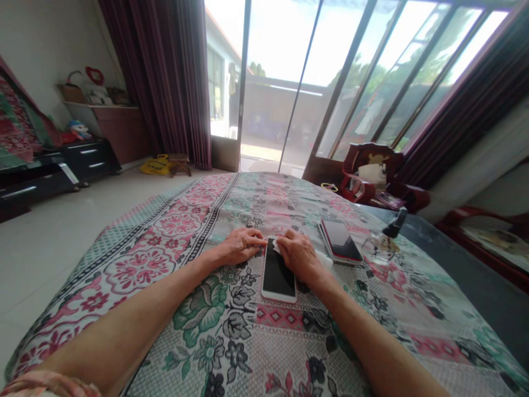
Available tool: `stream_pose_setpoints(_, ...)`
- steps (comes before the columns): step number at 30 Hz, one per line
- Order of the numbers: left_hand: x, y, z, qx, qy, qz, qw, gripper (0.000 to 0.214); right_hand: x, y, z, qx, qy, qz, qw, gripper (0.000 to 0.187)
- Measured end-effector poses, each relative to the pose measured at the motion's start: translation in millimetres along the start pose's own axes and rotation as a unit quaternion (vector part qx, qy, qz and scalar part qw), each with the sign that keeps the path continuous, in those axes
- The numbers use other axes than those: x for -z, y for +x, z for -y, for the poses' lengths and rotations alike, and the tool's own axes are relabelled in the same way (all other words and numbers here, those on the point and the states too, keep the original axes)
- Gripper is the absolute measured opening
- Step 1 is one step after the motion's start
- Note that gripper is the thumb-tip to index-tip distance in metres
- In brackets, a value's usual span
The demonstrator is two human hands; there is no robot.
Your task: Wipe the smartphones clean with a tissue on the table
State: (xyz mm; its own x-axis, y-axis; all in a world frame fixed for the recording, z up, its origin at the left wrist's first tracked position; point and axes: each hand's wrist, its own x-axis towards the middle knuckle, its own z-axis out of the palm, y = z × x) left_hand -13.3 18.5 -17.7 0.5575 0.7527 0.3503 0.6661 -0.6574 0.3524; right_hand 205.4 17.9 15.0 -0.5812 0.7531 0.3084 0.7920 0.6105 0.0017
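A white-framed smartphone [279, 278] with a dark screen lies face up on the patterned tablecloth [206, 309]. My right hand [300, 256] is closed around a small white wipe [276, 246], pressed against the upper part of the screen. My left hand [242, 246] rests flat on the cloth, fingers stretched out, their tips touching the phone's upper left edge. Right of my hands lies a small stack of phones or tablets [341, 240], the top one dark with a red edge. Beyond it is a clear bottle [381, 246] with a black top [395, 223].
A red wooden chair [372, 171] with a bag and other items stands past the table's far right edge. Glass doors [281, 99] and dark purple curtains [161, 77] are ahead. On the floor at left are a yellow bag [156, 165] and a small stool [179, 164].
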Motion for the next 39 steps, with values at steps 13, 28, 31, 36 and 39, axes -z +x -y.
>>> stream_pose_setpoints(13, -0.3, -0.3, 1.7, 0.004, 0.003, 0.012, 1.000, 0.030, 5.5, -5.4, 11.8, 0.033, 0.016, 0.020, 0.999, 0.023)
stream_pose_setpoints(28, 2.4, -0.1, -1.1, 0.007, 0.004, 0.013, 1.000, 0.029, 16.2, -22.8, 12.3, 0.084, 0.098, 0.022, 0.991, 0.018)
stream_pose_setpoints(31, 2.4, -0.2, -1.4, 0.007, 0.002, 0.013, 1.000, 0.030, 9.5, -16.9, 3.7, 0.047, 0.067, 0.001, 0.997, 0.021)
stream_pose_setpoints(36, 2.0, 0.3, -1.7, 0.004, 0.005, 0.009, 1.000, 0.030, 2.1, -4.8, 3.0, 0.041, 0.034, 0.007, 0.999, 0.023)
stream_pose_setpoints(39, 1.6, 0.5, -1.5, -0.001, 0.008, 0.010, 1.000, 0.029, 4.4, -2.7, 5.4, 0.048, 0.028, 0.022, 0.998, 0.022)
